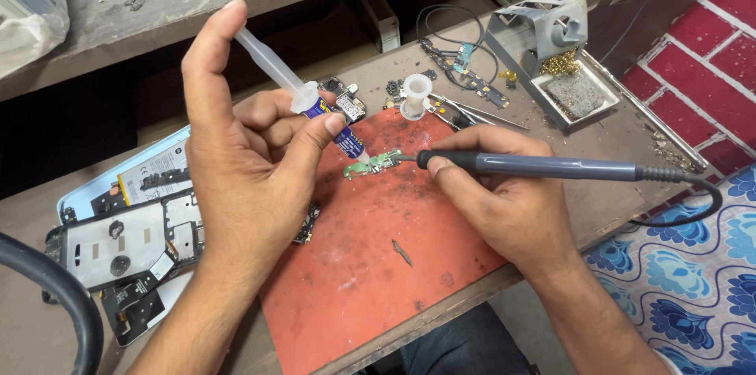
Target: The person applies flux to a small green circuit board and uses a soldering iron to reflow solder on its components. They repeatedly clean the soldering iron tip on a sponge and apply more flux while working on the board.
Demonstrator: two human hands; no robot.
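While pressed, blue-labelled syringe [315,103] over board [370,164]

A worn wooden workbench [606,139] carries a red work mat [370,265] at its centre. To the left lies 1 opened phone [126,225]. At the back right stand a soldering iron stand [551,52] and a white spool [416,96].

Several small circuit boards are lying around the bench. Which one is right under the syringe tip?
The small green board on the red mat, between the syringe tip and the soldering iron tip. The other boards lie further back, off the mat, near the iron stand.
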